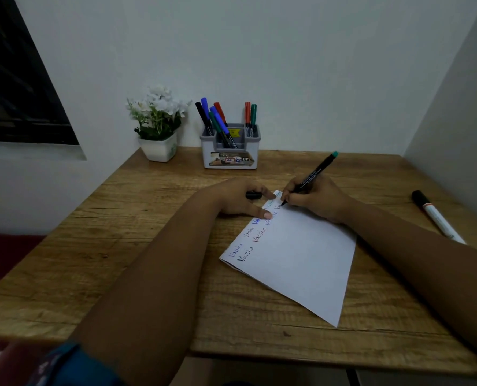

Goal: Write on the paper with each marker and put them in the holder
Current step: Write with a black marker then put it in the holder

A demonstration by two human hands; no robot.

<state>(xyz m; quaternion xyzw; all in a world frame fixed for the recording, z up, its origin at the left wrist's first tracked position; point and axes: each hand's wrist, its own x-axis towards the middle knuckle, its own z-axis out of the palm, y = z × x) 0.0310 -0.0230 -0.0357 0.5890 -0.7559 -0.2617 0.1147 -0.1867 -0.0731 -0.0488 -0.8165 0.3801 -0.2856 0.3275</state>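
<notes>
**Green marker on the paper, cap in my other hand**

My right hand (pixel 312 199) has its grip around a black marker (pixel 309 178) with a green end, fingers curled on the barrel, the tip touching the far edge of the paper (pixel 295 254). The paper lies tilted on the counter (pixel 148 246), with a word written several times along its left edge in different colours. My left hand (pixel 240 199) pins the paper's far left edge with straight fingertips, and a black cap (pixel 253 195) sits tucked under its curled fingers.

The holder (pixel 230 151) stands at the back of the counter, well apart from the paper, with blue, black, green and red markers upright or leaning in its compartments. A flower pot (pixel 159 149) stands just left of it. A white marker (pixel 437 215) with a black cap lies on the counter beside my right forearm.
</notes>
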